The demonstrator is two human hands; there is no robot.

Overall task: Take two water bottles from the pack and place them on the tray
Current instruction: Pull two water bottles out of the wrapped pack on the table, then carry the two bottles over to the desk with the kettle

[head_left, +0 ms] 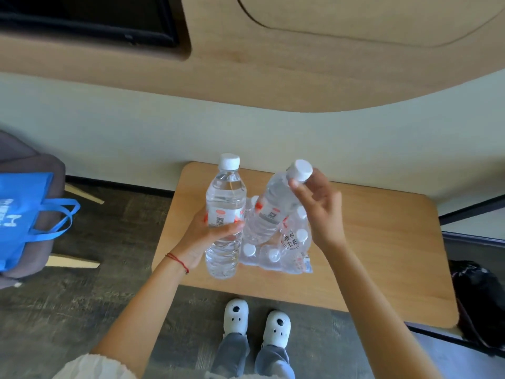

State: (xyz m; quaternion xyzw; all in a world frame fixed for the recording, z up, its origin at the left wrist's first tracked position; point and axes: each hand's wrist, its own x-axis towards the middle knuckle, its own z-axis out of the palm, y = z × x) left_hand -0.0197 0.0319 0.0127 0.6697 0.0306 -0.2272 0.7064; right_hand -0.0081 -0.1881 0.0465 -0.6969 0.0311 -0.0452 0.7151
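Head view: the left hand (pixel 203 232) is wrapped around the label band of one water bottle (pixel 225 217), fingers closed on it, and holds it upright and clear of the surface (pixel 382 242), just left of the pack (pixel 278 247). The right hand (pixel 321 206) has a second water bottle (pixel 269 212) pinched by its white cap (pixel 300 170) between thumb and fingertips, the other fingers loosely spread. This bottle's long axis tilts, cap up and to the right, base down and left into the torn plastic wrap, so it looks only partly out of the pack (I cannot tell whether its base is free). The pack sits near the front edge of the wooden surface, towards its left side, with several white caps showing through the film.

The move to come turns on where the tray is, and no tray shows anywhere in this view: not on the bare right half of the surface, nor on the floor. So which hand is nearer to it cannot be judged. Both bottles are in hand and close together, almost touching at mid-height. The second one probably needs lifting along its own tilted axis before both can be carried off.

The bottles remaining in the pack are hard to count behind the held bottles and the glare. A blue bag (pixel 24 214) lies on a seat at far left.
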